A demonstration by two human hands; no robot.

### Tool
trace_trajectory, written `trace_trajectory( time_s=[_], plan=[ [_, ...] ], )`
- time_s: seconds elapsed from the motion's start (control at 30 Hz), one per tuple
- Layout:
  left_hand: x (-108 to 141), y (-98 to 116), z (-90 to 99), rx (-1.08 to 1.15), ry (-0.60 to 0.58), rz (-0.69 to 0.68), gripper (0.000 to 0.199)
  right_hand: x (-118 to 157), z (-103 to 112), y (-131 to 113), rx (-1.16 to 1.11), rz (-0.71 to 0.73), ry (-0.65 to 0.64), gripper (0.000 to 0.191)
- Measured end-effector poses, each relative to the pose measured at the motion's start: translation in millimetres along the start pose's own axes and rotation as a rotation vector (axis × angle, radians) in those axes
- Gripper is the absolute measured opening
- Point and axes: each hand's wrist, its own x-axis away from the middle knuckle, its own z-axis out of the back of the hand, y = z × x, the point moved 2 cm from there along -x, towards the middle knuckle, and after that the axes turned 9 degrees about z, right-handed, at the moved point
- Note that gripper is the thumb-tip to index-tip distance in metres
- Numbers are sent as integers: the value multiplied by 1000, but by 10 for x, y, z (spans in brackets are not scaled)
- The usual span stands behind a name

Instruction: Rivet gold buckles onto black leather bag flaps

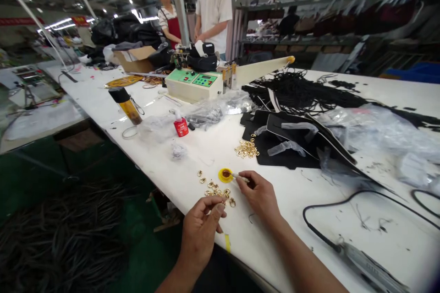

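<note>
Between the thumb and fingers of my right hand (259, 194) is a thin pale stick (241, 177), its tip at a small round yellow dish (220, 175) with dark reddish-brown stuff in the middle. My left hand (202, 226) is closed in a pinch near the table's front edge. Gold shows by its fingertips, but whether a piece is held there I cannot tell. Just beyond it lie several small gold-coloured metal fittings (211, 185), loosely spread. A denser pile of gold fittings (246, 149) lies farther back, beside flat black panels (285, 158).
A red bottle (181, 127), a yellow-and-black cylinder (130, 111) and a green-topped machine (195, 84) stand farther back. At right are clear plastic bags (388, 135) and a grey corded tool (371, 265). Black strips (302, 91) heap behind. Two people (215, 4) stand across the table.
</note>
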Motion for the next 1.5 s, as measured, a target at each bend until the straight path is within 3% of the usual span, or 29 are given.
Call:
trace_trajectory(
  time_s=[0.1, 0.3, 0.67, 0.9, 1.17, 1.5],
  plan=[
    [-121, -3, 97, 5, 62, -19, 32, 1, -31, 2, 30, 10, -14, 31],
    [-287, -137, 180, 108, 56, 109, 34, 4, -61, 38, -29, 15, -62, 30],
    [-269, -26, 165, 275, 60, 202, 36, 11, -59, 61, -56, -9, -66, 29],
    [-201, -33, 100, 331, 11, 191, 43, -8, 19, 0, -276, -173, 7, 33],
    [-209, -102, 37, 403, -24, 180, 42, 144, 183, -140, -796, -281, -31, 38],
    [-238, -107, -40, 427, 0, 202, 43, 189, 226, -217, -758, -232, -82, 33]
  ],
)
